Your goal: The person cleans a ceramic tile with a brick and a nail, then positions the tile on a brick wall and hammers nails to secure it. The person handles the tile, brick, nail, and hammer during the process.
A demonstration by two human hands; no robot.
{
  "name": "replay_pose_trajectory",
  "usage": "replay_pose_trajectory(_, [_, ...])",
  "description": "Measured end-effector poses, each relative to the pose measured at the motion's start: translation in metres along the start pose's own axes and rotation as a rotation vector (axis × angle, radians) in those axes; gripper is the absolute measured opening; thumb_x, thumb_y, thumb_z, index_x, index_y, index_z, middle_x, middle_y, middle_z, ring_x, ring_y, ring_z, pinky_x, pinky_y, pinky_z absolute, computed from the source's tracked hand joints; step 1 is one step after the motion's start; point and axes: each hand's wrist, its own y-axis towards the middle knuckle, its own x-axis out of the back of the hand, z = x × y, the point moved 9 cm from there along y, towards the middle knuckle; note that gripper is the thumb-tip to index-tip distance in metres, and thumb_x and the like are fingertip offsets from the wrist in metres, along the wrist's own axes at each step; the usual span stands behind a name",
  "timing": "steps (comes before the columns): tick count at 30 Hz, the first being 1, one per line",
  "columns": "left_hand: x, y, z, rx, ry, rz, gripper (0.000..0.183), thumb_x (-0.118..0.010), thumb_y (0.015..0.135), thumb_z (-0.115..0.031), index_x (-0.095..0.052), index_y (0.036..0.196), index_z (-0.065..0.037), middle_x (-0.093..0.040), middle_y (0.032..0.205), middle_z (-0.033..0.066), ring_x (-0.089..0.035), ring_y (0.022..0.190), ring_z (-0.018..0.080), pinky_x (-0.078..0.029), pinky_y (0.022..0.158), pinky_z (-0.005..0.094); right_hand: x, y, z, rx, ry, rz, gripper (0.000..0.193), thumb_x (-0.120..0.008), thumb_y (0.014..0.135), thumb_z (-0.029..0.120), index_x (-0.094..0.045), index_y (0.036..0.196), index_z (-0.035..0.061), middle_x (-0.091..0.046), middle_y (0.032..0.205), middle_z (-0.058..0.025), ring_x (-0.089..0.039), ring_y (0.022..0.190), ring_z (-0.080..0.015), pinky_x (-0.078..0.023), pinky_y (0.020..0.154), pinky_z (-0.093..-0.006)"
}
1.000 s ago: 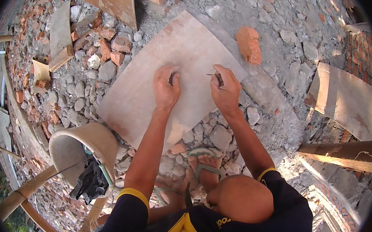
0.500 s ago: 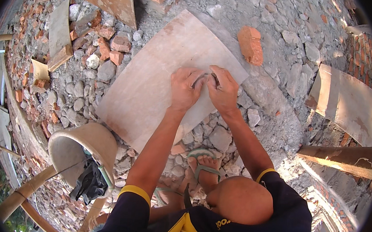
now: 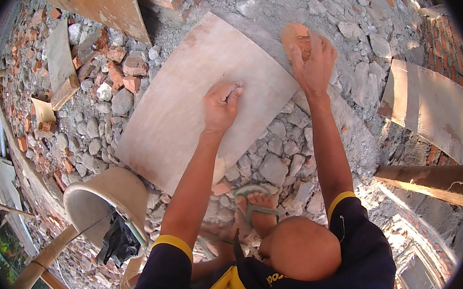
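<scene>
Board (image 3: 174, 106): thin, flat, pale grey-brn w/ darker stains nr edges; lies at an angle on rubble (image 3: 272, 170). Brick (image 3: 294, 35): orange-red, rough, partly hidden, just past board's upper R edge; can't tell if lifted.

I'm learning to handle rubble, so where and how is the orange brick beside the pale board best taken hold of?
Probably around its middle, from above and the near side, thumb on the left face, fingers on the right. The brick looks blocky, lies beside the board, and the right hand already covers its right part.
</scene>
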Motion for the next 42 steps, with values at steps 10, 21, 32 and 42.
replay_pose_trajectory(10, [0.001,0.005,-0.003,0.035,-0.020,0.035,0.007,-0.070,0.088,-0.006,-0.067,0.086,0.001,-0.071,0.088,0.0125,-0.066,0.079,0.0242,-0.051,0.073,0.0319,-0.065,0.010,-0.063,-0.449,0.072,0.467,0.082,-0.078,0.073,0.039,-0.046,0.139,0.0034,-0.059,0.125,-0.0265,-0.059,0.114,-0.0412,-0.048,0.095,-0.0437])
replay_pose_trajectory(21, [0.000,0.003,-0.002,-0.016,-0.007,-0.005,0.004,-0.069,0.085,-0.002,-0.070,0.089,-0.002,-0.070,0.087,0.0117,-0.067,0.079,0.0280,-0.053,0.072,0.0335,-0.019,0.013,-0.024,-0.472,0.391,0.393,0.080,-0.070,0.082,0.020,-0.032,0.150,0.0019,-0.059,0.130,-0.0237,-0.060,0.117,-0.0319,-0.046,0.100,-0.0367])
replay_pose_trajectory(32, [-0.007,-0.005,-0.018,-0.250,0.305,-0.046,0.018,-0.069,0.079,-0.001,-0.070,0.096,-0.007,-0.069,0.090,0.0079,-0.065,0.081,0.0272,-0.050,0.075,0.0393,0.051,-0.013,0.105,-0.115,0.745,0.532,0.075,-0.072,0.086,0.010,-0.033,0.149,-0.0019,-0.047,0.143,-0.0208,-0.052,0.124,-0.0219,-0.042,0.103,-0.0336])
replay_pose_trajectory(42, [-0.009,-0.007,-0.015,-0.188,0.282,-0.030,0.025,-0.066,0.073,0.004,-0.070,0.095,-0.006,-0.069,0.092,0.0077,-0.065,0.083,0.0273,-0.051,0.077,0.0386,0.092,-0.020,0.146,0.277,0.458,0.118,0.068,-0.074,0.080,0.007,-0.043,0.141,-0.0020,-0.061,0.114,-0.0240,-0.064,0.095,-0.0370,-0.052,0.083,-0.0406])
